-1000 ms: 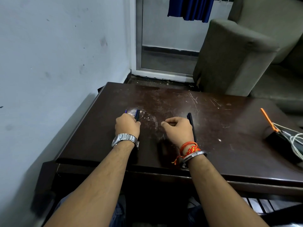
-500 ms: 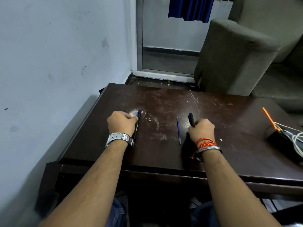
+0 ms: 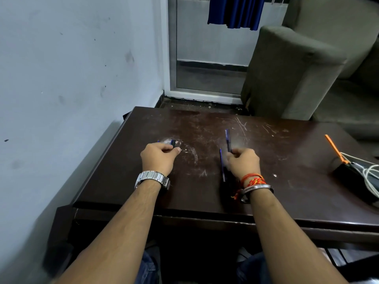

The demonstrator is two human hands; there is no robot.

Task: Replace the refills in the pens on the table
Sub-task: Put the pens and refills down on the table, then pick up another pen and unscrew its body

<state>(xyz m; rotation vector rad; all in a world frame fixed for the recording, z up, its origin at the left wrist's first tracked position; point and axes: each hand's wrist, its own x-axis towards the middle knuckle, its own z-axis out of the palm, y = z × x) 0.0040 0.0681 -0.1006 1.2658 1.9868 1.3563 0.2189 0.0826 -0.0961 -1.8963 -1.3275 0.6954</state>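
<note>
Progress: seems early; loose refill (image 3: pixel 222 165) lies centre frame, not inserted.
Left hand (image 3: pixel 159 158): grips dark pen (image 3: pixel 173 143).
Right hand (image 3: pixel 243 162): pinches second pen (image 3: pixel 228 140).

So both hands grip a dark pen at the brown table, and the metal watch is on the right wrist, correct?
Not quite. In the head view the metal watch is on the left wrist; the right wrist carries orange threads and a bangle. The rest holds: the left hand grips the left pen, the right hand the right pen, at the brown table.
</note>
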